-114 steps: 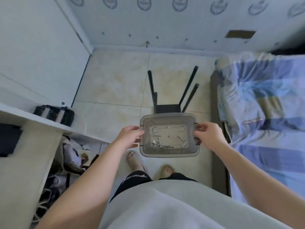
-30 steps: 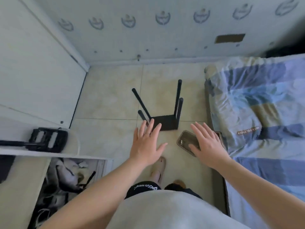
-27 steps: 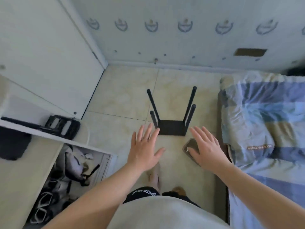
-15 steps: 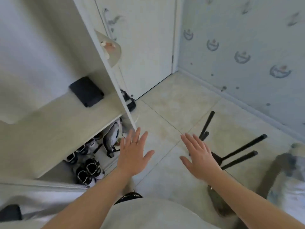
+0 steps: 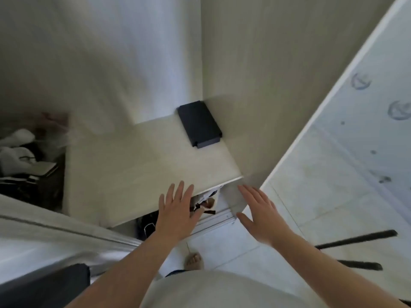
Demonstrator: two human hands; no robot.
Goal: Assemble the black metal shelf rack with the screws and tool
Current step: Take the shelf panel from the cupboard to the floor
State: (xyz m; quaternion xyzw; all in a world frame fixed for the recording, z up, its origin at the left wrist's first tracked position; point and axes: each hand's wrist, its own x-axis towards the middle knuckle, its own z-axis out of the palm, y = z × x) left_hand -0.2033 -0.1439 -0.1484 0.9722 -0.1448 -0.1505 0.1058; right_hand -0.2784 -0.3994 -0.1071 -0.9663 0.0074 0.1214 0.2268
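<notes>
A flat black metal panel (image 5: pixel 199 124) lies on a pale wooden ledge (image 5: pixel 138 170), against the cabinet's corner. My left hand (image 5: pixel 178 213) hovers with spread fingers over the ledge's front edge, holding nothing. My right hand (image 5: pixel 260 215) is held out flat beside it, over the floor, also empty. Two black legs of the rack (image 5: pixel 358 238) poke in from the right edge, low on the tiled floor; the rest of the rack is out of frame. The screw box and tool are not in view.
Shoes (image 5: pixel 203 202) sit in the open compartment under the ledge. A heap of clothes and papers (image 5: pixel 24 152) lies at the left. A tall pale cabinet wall (image 5: pixel 278 74) rises behind the ledge. Patterned wallpaper (image 5: pixel 378 96) and light floor tiles (image 5: pixel 322 192) fill the right.
My view has swung left from the rack on the floor toward the cabinet ledge. The clear box I held earlier is gone from my hands. Both hands stay spread and empty.
</notes>
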